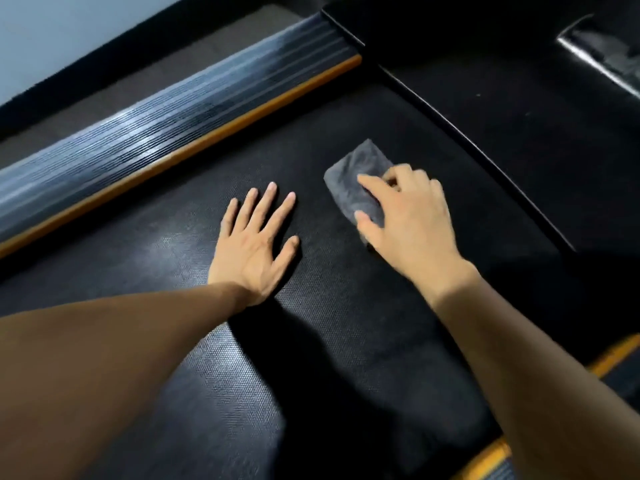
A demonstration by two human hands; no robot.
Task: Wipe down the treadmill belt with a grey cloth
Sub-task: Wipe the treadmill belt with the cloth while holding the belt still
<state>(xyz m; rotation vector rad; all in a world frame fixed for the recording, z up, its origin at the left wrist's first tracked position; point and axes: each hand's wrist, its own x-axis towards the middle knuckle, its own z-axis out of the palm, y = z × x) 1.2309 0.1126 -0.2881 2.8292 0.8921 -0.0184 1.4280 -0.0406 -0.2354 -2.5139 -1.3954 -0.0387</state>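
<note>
The black textured treadmill belt (194, 258) fills the middle of the view. A folded grey cloth (353, 174) lies on the belt near its front end. My right hand (405, 220) presses down on the cloth, fingers curled over its near half, so part of the cloth is hidden. My left hand (258, 242) lies flat on the belt to the left of the cloth, palm down, fingers spread, holding nothing.
A ribbed grey side rail (145, 129) with an orange edge strip (194, 150) runs along the belt's left side. The black motor cover (519, 126) rises beyond the belt's front end. Another orange strip (613, 355) marks the right rail at the lower right.
</note>
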